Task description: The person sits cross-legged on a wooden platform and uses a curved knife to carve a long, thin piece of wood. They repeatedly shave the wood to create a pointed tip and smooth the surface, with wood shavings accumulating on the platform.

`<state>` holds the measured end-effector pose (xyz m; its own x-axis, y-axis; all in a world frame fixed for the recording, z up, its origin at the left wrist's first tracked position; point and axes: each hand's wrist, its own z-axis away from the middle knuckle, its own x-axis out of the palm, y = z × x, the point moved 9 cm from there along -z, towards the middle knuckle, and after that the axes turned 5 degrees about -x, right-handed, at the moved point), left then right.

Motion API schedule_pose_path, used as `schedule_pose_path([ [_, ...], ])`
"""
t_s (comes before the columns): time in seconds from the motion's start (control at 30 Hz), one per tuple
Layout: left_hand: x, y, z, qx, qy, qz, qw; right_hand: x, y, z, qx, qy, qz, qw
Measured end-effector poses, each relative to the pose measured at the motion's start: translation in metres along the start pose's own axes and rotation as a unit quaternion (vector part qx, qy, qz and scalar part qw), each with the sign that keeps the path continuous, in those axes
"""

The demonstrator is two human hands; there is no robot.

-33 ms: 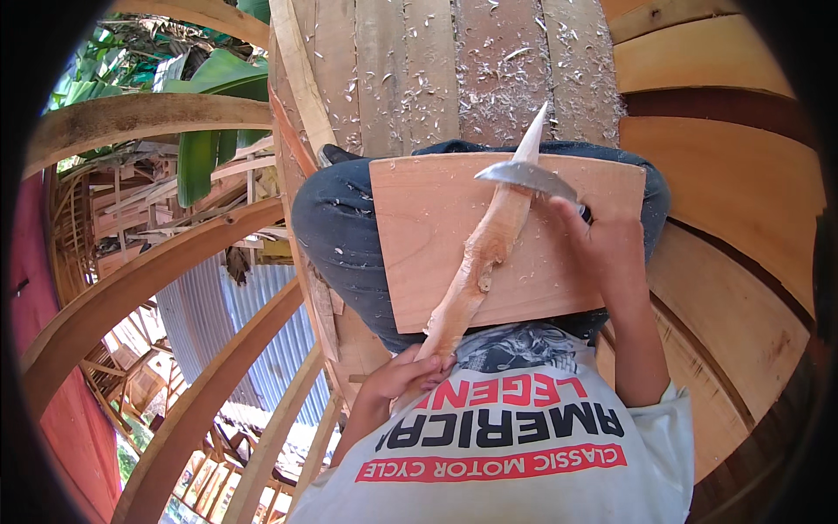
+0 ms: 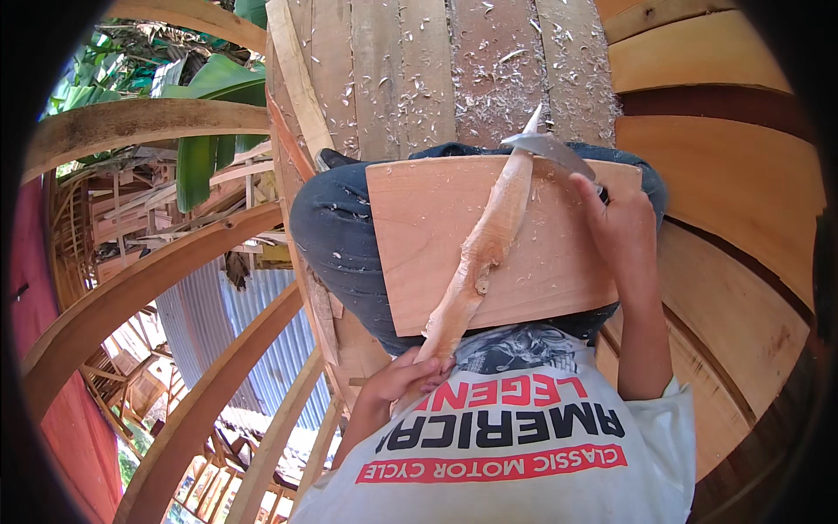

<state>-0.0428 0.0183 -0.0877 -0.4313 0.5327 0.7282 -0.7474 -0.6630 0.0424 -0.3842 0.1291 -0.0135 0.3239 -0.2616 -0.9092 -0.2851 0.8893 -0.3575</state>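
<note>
A pale wooden stick [image 2: 502, 214], knobbly in the middle and whittled to a point at its far end, slants across a flat wooden board [image 2: 559, 271] on my lap. Close to my shirt, my left hand [image 2: 400, 377] grips the stick's near end. My right hand [image 2: 623, 223] is closed round the handle of a knife with a curved blade [image 2: 559, 155]; the fist mostly hides the handle, and the thumb points toward the blade. That blade lies across the stick just below its tip, beyond the board's far edge.
Wood shavings [image 2: 497, 87] litter the plank floor [image 2: 375, 79] ahead of my crossed legs. Curved wooden slats [image 2: 192, 371] rise on the left, with corrugated metal sheets [image 2: 262, 306] beyond them. Broad wooden boards [image 2: 716, 175] curve up along the right.
My right hand and the knife have moved away from me, toward the stick's tip, and slightly right. The left hand keeps its grip, and the stick has barely shifted.
</note>
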Motion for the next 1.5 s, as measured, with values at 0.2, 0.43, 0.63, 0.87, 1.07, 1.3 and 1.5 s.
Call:
schedule_pose_path([
  [0.2, -0.010, -0.011, 0.002, 0.000, 0.042, -0.036, 0.998, -0.017, -0.009, 0.010, -0.041, -0.052, 0.048, 0.997],
  [0.43, 0.009, 0.012, 0.021, 0.007, 0.170, -0.242, 0.955, -0.006, 0.005, 0.011, -0.001, -0.023, 0.045, 0.999],
  [0.63, 0.022, 0.022, 0.022, 0.060, 0.193, -0.330, 0.922, -0.026, 0.010, 0.020, 0.013, -0.078, 0.001, 0.997],
  [0.87, 0.037, 0.034, 0.026, 0.104, 0.226, -0.397, 0.884, -0.002, -0.012, 0.042, -0.100, -0.080, 0.032, 0.991],
  [1.07, 0.037, 0.030, 0.027, 0.141, 0.250, -0.428, 0.857, -0.044, 0.074, 0.008, 0.090, 0.008, 0.020, 0.996],
  [1.3, 0.049, 0.040, 0.027, 0.159, 0.279, -0.467, 0.824, -0.004, -0.011, 0.064, -0.104, -0.080, -0.001, 0.991],
  [1.5, 0.044, 0.037, 0.029, 0.141, 0.293, -0.458, 0.828, -0.029, 0.051, 0.021, 0.035, 0.021, 0.006, 0.999],
])
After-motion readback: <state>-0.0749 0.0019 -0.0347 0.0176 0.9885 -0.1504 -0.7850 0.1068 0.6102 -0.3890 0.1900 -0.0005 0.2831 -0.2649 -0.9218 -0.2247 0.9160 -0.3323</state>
